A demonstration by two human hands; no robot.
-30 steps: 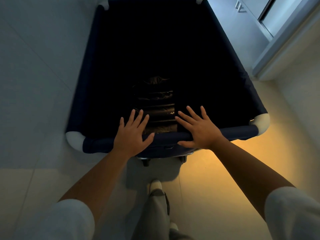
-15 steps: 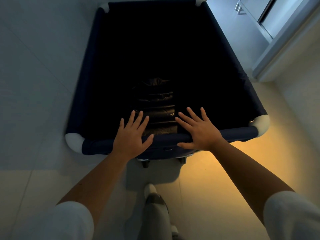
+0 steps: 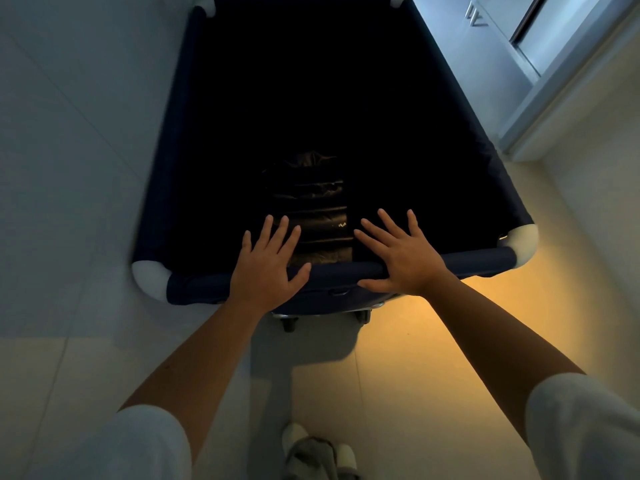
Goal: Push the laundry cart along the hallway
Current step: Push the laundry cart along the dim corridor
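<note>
From your head camera, the deep navy fabric laundry cart with white corner caps stands right in front of you on the pale tiled floor. Your left hand and right hand lie flat, fingers spread, on its near rim. Open floor runs along the cart's left; a white door frame stands close on the right. A dark quilted garment inside bears a small, unreadable mark.

Both arms extended forward, sleeves white. Left hand and right hand lie flat, palms down, fingers spread, thumbs pointing inward.
</note>
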